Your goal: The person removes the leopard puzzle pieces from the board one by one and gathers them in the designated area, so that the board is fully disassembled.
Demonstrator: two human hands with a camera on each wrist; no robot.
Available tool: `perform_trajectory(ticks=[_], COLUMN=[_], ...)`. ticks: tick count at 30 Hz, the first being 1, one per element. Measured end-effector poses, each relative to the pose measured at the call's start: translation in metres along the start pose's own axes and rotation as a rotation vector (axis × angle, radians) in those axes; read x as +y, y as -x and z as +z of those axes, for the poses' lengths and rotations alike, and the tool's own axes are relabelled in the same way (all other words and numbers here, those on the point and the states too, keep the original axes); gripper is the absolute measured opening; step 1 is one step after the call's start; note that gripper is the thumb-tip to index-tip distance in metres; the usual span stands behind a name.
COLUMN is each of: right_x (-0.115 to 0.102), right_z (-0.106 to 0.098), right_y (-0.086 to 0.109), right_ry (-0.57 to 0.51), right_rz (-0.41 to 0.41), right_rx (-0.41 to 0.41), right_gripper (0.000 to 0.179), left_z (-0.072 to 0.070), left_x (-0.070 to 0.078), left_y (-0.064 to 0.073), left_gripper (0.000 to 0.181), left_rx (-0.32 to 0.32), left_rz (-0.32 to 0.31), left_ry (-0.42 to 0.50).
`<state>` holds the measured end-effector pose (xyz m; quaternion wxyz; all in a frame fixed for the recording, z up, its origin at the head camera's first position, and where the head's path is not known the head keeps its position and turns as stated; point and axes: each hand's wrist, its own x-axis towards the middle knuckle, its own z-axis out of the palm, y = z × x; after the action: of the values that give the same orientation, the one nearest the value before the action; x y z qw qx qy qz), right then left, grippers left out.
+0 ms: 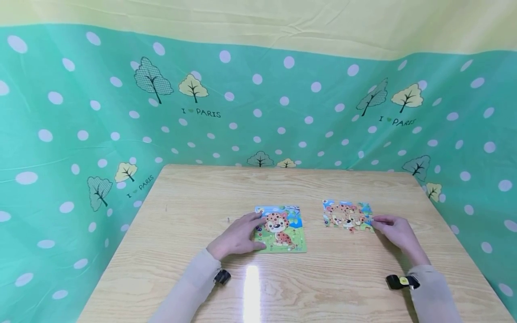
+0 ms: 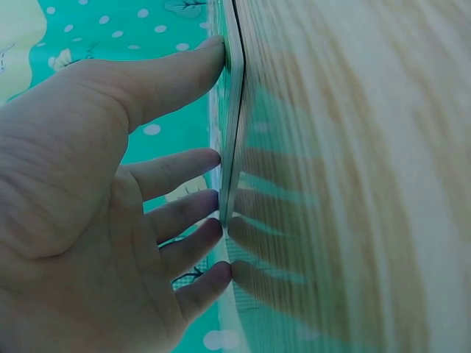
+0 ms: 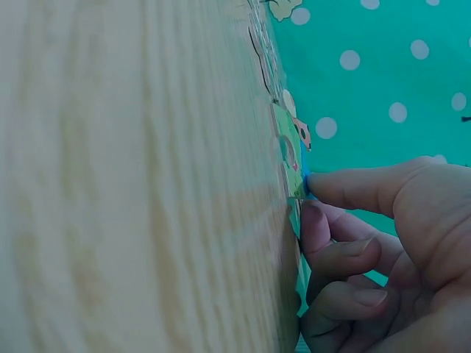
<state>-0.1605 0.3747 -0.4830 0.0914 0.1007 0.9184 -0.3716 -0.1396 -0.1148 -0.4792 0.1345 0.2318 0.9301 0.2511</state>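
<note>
A square board (image 1: 296,240) printed with a spotted leopard cub lies flat on the table. My left hand (image 1: 240,235) rests at its left side, thumb and spread fingers touching it; the left wrist view shows the fingertips (image 2: 210,202) along its edge. To the right lies a partly joined jigsaw puzzle (image 1: 339,215) with the same leopard picture and a ragged lower edge. My right hand (image 1: 397,231) is at its right end. In the right wrist view the thumb and forefinger pinch a green and blue jigsaw piece (image 3: 293,165), with the other fingers curled; the fingertips partly hide it.
Both puzzles lie on a light wood table (image 1: 194,193). A green polka-dot cloth (image 1: 258,96) with trees hangs behind the table and along its sides. A strip of glare (image 1: 252,291) crosses the near part of the tabletop.
</note>
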Motion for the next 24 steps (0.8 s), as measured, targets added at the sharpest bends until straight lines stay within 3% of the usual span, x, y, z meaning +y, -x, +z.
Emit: perform_trajectory(ticks=[14,24], right_x=[0.0049,0.0056], right_z=[-0.0066,0.0000], right_y=[-0.0049,-0.0064], right_ry=[0.061,0.087], right_rz=[-0.030,-0.067], right_rx=[-0.011,0.055], right_gripper=[0.054,0.047], left_z=[0.0007,0.0006], left_x=[-0.0005,-0.0011], left_y=[-0.0002,-0.0009], left_gripper=[0.082,0.080], left_rx=[0.002,0.006], left_rz=[0.015,0.011], left_ry=[-0.003,0.003])
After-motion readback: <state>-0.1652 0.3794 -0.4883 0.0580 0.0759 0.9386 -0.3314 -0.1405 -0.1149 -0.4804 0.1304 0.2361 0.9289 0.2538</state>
